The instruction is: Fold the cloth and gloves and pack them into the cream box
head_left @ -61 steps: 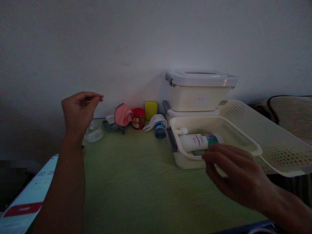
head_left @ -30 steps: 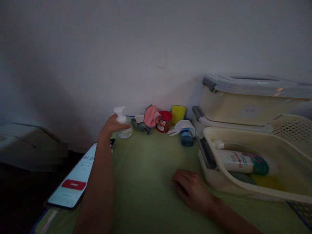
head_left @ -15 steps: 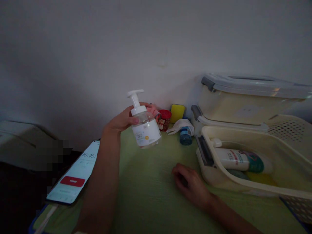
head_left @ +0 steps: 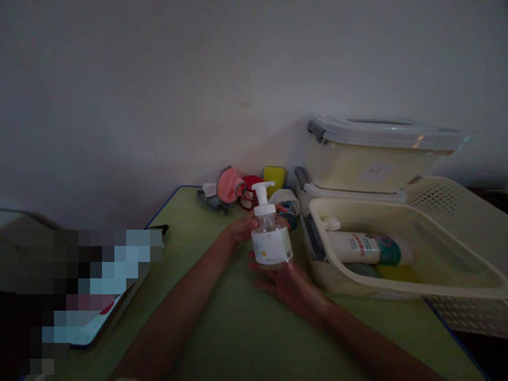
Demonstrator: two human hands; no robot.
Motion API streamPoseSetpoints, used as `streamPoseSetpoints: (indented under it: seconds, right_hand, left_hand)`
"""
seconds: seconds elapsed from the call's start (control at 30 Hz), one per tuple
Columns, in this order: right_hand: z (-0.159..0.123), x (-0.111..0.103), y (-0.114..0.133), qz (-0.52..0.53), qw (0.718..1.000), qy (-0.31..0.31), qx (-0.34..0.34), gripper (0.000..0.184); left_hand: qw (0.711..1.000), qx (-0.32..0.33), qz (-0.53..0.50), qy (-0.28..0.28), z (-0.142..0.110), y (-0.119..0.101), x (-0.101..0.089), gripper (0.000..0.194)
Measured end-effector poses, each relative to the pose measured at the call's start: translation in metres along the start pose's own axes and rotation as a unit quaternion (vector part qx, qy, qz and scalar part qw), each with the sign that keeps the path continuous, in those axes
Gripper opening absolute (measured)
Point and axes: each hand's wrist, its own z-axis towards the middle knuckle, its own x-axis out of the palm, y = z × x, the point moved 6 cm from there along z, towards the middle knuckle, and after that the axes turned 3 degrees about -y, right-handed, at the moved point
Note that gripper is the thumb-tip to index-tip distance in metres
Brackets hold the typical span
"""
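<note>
A clear pump bottle (head_left: 273, 246) with a white pump head and a white label is held slightly tilted above the table. Around its upper body, below the collar, my left hand (head_left: 243, 228) is closed, with fingertips showing on the far side. My right hand (head_left: 291, 286) is at the bottle's base, its fingers reaching beneath and behind it; part of the grip is hidden by the bottle. Just behind the bottle are a red tin (head_left: 249, 194) and a blue-capped container (head_left: 290, 214) partly under a white cloth (head_left: 283, 198).
A cream open bin (head_left: 397, 288) on the right holds a white and teal bottle (head_left: 365, 247) and a yellow item. Behind it stands a lidded box (head_left: 369, 164). A pink cloth (head_left: 229, 185) and a yellow sponge (head_left: 274, 177) lie near the wall. A phone (head_left: 95, 325) is at left, partly pixelated.
My left hand has brought the pump bottle rightward and down. My right hand has risen from the table to the bottle's base. The view has shifted, uncovering the pink cloth.
</note>
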Motion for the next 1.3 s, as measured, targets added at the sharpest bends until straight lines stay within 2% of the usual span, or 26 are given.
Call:
streamPoseSetpoints:
  seconds: [0.1,0.17,0.27,0.43,0.63,0.77,0.87,0.93,1.03,1.17,1.3]
  right_hand:
    - [0.003,-0.008,0.002,0.045,0.997,-0.057,0.004,0.053]
    - [0.004,-0.008,0.002,0.071,0.995,-0.062,0.023,0.048]
    - [0.002,-0.003,0.001,0.103,0.992,-0.031,0.067,0.049]
    - [-0.005,0.007,-0.001,0.119,0.984,0.045,0.121,0.065]
    - [-0.005,0.007,-0.003,0.103,0.987,0.045,0.111,0.062]
    - [-0.001,-0.002,-0.002,0.100,0.993,-0.023,0.057,0.055]
    - [0.001,-0.010,0.003,0.091,0.993,-0.073,-0.004,0.055]
    - [0.001,-0.014,0.006,0.095,0.992,-0.082,-0.016,0.054]
    - [0.001,-0.012,0.008,0.115,0.991,-0.060,0.016,0.053]
    - [-0.002,-0.003,0.007,0.115,0.991,-0.004,0.071,0.060]
    - [-0.004,0.003,0.001,0.078,0.992,0.028,0.094,0.062]
  left_hand:
    - [1.000,0.012,-0.018,-0.022,-0.002,0.015,-0.004,0.087]
    - [0.999,0.016,-0.029,-0.032,-0.006,0.019,-0.004,0.088]
    - [0.998,0.017,-0.044,-0.036,-0.012,0.023,-0.002,0.091]
    - [0.995,0.000,-0.092,-0.030,-0.010,0.031,0.002,0.094]
    - [0.991,-0.013,-0.129,-0.021,-0.004,0.038,0.001,0.082]
    - [0.993,0.008,-0.118,-0.010,-0.004,0.034,0.000,0.068]
    - [0.995,0.014,-0.090,-0.035,-0.001,0.033,-0.002,0.073]
    - [0.996,0.006,-0.074,-0.058,0.000,0.032,-0.003,0.083]
    - [0.995,0.002,-0.066,-0.073,0.000,0.030,-0.002,0.092]
    - [0.994,0.007,-0.083,-0.076,-0.004,0.026,-0.001,0.087]
    - [0.992,0.001,-0.108,-0.071,-0.007,0.027,-0.001,0.084]
